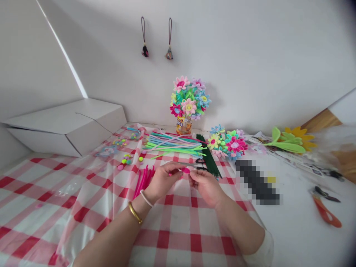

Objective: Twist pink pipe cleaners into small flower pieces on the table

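Note:
My left hand (164, 180) and my right hand (206, 185) meet over the red-checked tablecloth (178, 230). Both pinch a short bright pink pipe cleaner piece (185, 170) between their fingertips, fingers curled. A gold bangle and a white bracelet sit on my left wrist. More pink pipe cleaners (143, 180) lie just left of my left hand. Black-handled scissors (198, 164) lie right behind my hands.
A spread of coloured pipe cleaners (175, 144), green stems (208, 157), loose pom-poms (126, 160), a pipe-cleaner flower bouquet in a jar (189, 102), a lying bouquet (229, 144). White box (66, 124) at left. Orange pliers (325, 211) at right.

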Motion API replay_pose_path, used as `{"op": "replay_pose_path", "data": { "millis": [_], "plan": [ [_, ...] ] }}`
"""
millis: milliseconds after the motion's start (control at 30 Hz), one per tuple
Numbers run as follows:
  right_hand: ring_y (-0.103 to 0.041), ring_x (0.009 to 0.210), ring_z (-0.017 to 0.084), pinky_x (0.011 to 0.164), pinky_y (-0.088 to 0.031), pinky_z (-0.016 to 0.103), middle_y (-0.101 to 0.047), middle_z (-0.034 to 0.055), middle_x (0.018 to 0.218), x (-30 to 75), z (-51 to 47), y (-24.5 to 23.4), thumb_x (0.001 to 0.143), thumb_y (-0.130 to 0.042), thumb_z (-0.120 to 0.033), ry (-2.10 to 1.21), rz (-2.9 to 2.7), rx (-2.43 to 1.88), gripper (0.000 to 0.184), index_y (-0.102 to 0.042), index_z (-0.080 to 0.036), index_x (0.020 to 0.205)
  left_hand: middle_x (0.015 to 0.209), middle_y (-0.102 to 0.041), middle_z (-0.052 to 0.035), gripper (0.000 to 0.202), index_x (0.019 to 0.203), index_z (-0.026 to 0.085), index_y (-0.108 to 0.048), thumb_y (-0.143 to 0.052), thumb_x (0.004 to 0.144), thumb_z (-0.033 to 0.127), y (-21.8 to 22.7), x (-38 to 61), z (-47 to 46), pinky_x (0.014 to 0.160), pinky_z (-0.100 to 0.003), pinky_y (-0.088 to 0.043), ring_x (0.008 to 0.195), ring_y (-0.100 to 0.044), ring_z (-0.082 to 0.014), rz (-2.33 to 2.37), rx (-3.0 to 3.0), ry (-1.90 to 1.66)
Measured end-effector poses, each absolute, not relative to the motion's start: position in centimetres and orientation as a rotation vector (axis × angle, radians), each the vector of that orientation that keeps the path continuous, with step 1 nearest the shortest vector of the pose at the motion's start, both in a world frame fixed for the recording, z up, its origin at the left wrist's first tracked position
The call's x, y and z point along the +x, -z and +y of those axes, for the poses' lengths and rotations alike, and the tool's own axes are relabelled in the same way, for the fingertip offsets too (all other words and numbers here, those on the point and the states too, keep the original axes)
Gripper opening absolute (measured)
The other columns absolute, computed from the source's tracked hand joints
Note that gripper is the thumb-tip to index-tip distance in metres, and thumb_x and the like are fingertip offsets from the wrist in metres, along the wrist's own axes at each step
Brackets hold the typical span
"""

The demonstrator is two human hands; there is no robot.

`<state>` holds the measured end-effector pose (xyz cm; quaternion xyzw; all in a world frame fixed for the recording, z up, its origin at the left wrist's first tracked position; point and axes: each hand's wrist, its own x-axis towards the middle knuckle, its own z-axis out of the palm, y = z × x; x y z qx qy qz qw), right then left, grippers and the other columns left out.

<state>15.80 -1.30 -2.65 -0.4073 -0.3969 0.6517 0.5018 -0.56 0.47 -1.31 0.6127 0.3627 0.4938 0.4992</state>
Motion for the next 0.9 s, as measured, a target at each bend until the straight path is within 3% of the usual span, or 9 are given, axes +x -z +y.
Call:
{"op": "replay_pose_path", "data": {
  "millis": [100, 233, 333, 567, 900],
  "plan": [
    [-0.052, 0.062, 0.012, 0.064, -0.039, 0.027, -0.062, 0.0014, 0.066, 15.7, -1.5, 2.4, 0.07, -0.067, -0.039, -1.489, -1.049, -1.059, 0.022, -0.067, -0.017, 0.071, 0.082, -0.066, -0.0053, 0.012, 0.08, 0.02, -0.071, -0.063, 0.072, 0.023, 1.2, -0.5, 0.3, 0.069, -0.027, -0.043, 0.076, -0.058, -0.0172, 0.978, 1.655, -1.218],
    [-0.059, 0.078, 0.019, 0.075, -0.043, 0.032, -0.066, 0.0047, 0.079, 15.8, -1.7, 1.9, 0.074, -0.06, -0.045, -1.254, -1.211, -1.17, 0.029, -0.068, -0.02, 0.085, 0.073, -0.066, -0.004, 0.013, 0.078, 0.02, -0.071, -0.062, 0.071, 0.026, 1.3, -0.6, 0.4, 0.06, -0.024, -0.041, 0.067, -0.056, -0.0156, 1.118, 1.6, -1.224],
    [-0.06, 0.081, 0.02, 0.075, -0.044, 0.033, -0.067, 0.005, 0.084, 15.7, -1.8, 1.6, 0.074, -0.061, -0.044, -1.09, -1.347, -1.223, 0.028, -0.067, -0.021, 0.09, 0.068, -0.066, -0.0029, 0.015, 0.076, 0.019, -0.071, -0.061, 0.071, 0.029, 1.7, -0.6, 0.5, 0.054, -0.023, -0.04, 0.061, -0.055, -0.0144, 1.135, 1.52, -1.203],
    [-0.062, 0.081, 0.021, 0.075, -0.046, 0.033, -0.069, 0.0038, 0.085, 15.7, -1.8, 1.9, 0.076, -0.058, -0.034, -0.913, -1.515, -1.253, 0.017, -0.067, -0.022, 0.085, 0.067, -0.063, -0.003, 0.018, 0.075, 0.016, -0.068, -0.064, 0.068, 0.033, 2.4, -0.4, 0.4, 0.054, -0.022, -0.038, 0.059, -0.052, -0.0129, 1.128, 1.537, -1.118],
    [-0.061, 0.069, 0.019, 0.065, -0.045, 0.03, -0.068, 0.0029, 0.075, 16.1, -1.6, 2.0, 0.076, -0.056, -0.032, -0.774, -1.505, -1.297, 0.015, -0.066, -0.022, 0.078, 0.067, -0.063, -0.0038, 0.023, 0.078, 0.015, -0.069, -0.063, 0.069, 0.036, 2.4, -0.2, 0.6, 0.054, -0.023, -0.039, 0.057, -0.052, -0.0123, 1.063, 1.466, -1.046]
  ]
}}
